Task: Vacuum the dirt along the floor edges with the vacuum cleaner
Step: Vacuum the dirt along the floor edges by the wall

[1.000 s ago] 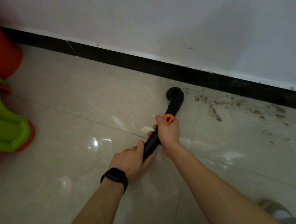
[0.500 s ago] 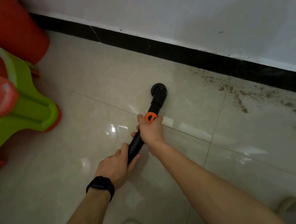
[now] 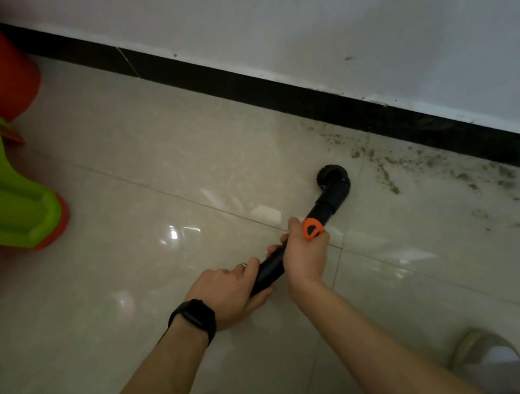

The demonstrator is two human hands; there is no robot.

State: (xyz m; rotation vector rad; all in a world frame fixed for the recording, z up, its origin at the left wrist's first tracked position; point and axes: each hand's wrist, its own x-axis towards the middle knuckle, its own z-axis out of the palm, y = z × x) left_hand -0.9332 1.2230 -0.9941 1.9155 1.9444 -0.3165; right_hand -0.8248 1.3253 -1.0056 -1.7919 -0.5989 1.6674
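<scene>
Gripping vacuum tube point(image 3: 323, 208): left hand point(image 3: 228, 289), right hand point(image 3: 304, 256); rear end hidden.

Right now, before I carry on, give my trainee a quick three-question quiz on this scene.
1. True or false: only one hand grips the vacuum tube.
2. Where is the dirt relative to the brush head? A) to its left, mid-floor; B) to its right, along the black baseboard; C) nowhere in view.
3. Fill in: the black watch is on the ___ wrist.
Key: 1 false, the left hand and right hand both grip it; 2 B; 3 left.
</scene>
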